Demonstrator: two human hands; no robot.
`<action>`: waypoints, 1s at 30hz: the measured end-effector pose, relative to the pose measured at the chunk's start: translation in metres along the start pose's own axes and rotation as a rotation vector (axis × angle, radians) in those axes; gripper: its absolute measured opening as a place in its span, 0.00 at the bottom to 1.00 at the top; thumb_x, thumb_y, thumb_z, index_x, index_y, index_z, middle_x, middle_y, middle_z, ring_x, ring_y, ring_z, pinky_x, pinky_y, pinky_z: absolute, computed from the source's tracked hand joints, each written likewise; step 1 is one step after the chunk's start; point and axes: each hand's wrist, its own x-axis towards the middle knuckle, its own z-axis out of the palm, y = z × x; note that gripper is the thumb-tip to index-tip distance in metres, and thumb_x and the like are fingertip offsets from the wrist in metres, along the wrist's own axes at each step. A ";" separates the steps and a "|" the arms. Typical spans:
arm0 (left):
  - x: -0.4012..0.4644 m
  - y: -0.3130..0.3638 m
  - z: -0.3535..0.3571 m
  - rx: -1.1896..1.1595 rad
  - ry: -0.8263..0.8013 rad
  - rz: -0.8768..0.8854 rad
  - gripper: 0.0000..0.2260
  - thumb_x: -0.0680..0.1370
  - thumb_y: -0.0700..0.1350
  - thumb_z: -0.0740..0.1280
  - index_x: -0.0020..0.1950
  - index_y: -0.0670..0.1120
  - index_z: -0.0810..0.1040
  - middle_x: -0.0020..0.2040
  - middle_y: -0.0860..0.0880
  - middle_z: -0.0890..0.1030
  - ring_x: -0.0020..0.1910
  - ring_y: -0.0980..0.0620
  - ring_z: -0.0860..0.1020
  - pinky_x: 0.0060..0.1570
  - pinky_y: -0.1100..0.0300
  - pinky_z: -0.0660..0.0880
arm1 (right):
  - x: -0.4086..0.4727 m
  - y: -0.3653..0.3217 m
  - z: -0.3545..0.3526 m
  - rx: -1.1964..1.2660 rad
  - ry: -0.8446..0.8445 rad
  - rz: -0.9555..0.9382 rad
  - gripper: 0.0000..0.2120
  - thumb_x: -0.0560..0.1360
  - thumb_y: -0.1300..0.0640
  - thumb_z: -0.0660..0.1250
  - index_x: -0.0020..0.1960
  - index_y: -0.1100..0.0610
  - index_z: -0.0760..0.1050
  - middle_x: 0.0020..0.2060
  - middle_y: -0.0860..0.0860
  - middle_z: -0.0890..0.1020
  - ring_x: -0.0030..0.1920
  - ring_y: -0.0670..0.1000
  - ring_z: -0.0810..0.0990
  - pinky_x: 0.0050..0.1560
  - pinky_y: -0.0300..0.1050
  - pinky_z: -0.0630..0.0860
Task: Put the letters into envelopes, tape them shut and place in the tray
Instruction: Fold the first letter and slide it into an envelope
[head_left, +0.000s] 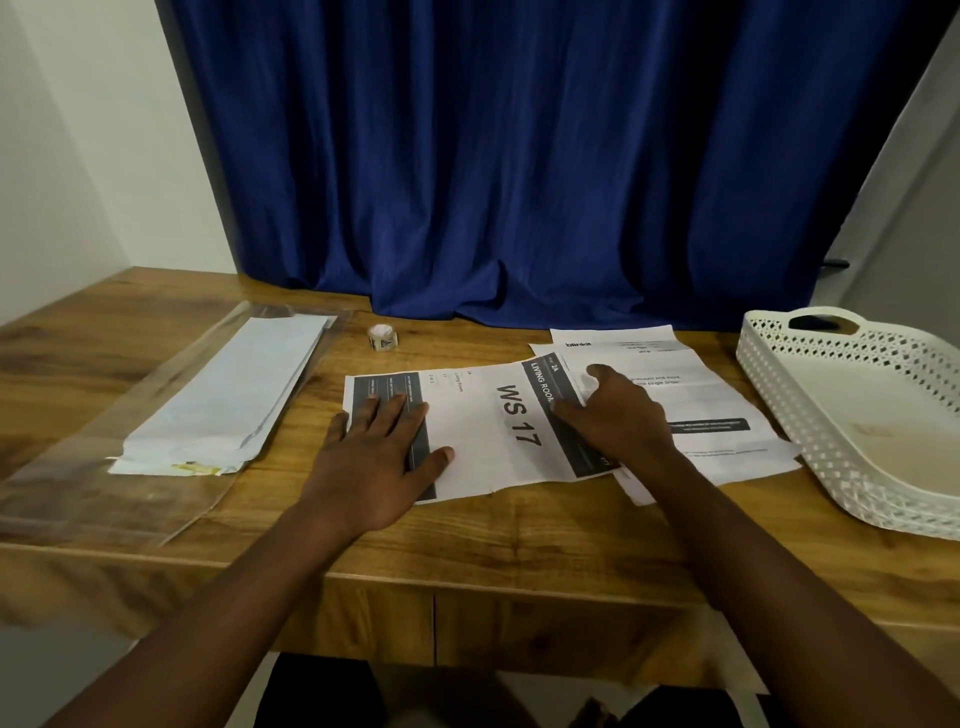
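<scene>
A printed letter reading "WS 17" (488, 431) lies flat on the wooden table, overlapping a stack of other printed sheets (691, 395) to its right. My left hand (379, 457) rests on the letter's left end with its fingers straight. My right hand (618, 410) grips the letter's right edge, fingers curled over it and the edge slightly lifted. White envelopes (228, 400) lie stacked on a clear plastic sleeve at the left. A small roll of tape (383, 336) stands behind the letter. The white perforated tray (779, 384) sits at the right with nothing in it.
A blue curtain (519, 182) hangs right behind the table's back edge. The clear plastic sleeve (104, 467) reaches the table's front left edge. Bare wood (519, 540) shows along the front between my arms.
</scene>
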 end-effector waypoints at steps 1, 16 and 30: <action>0.000 0.000 0.000 -0.003 0.001 -0.001 0.37 0.79 0.73 0.43 0.84 0.57 0.46 0.85 0.51 0.47 0.84 0.46 0.45 0.80 0.40 0.44 | 0.003 -0.002 -0.001 0.125 -0.018 0.018 0.34 0.74 0.40 0.71 0.74 0.54 0.67 0.66 0.54 0.78 0.61 0.55 0.79 0.55 0.51 0.77; 0.004 0.000 -0.007 -0.019 -0.065 -0.012 0.37 0.79 0.73 0.45 0.84 0.58 0.46 0.85 0.51 0.47 0.84 0.46 0.44 0.80 0.38 0.44 | 0.017 0.007 -0.012 0.604 -0.182 -0.047 0.08 0.79 0.48 0.69 0.51 0.53 0.81 0.41 0.49 0.86 0.39 0.49 0.86 0.38 0.40 0.78; 0.102 0.041 -0.038 -0.001 -0.084 0.165 0.32 0.78 0.71 0.59 0.81 0.64 0.56 0.83 0.48 0.55 0.80 0.40 0.55 0.76 0.39 0.56 | 0.024 0.025 -0.033 1.331 -0.353 0.172 0.26 0.80 0.36 0.59 0.64 0.54 0.79 0.56 0.57 0.85 0.57 0.59 0.85 0.62 0.61 0.78</action>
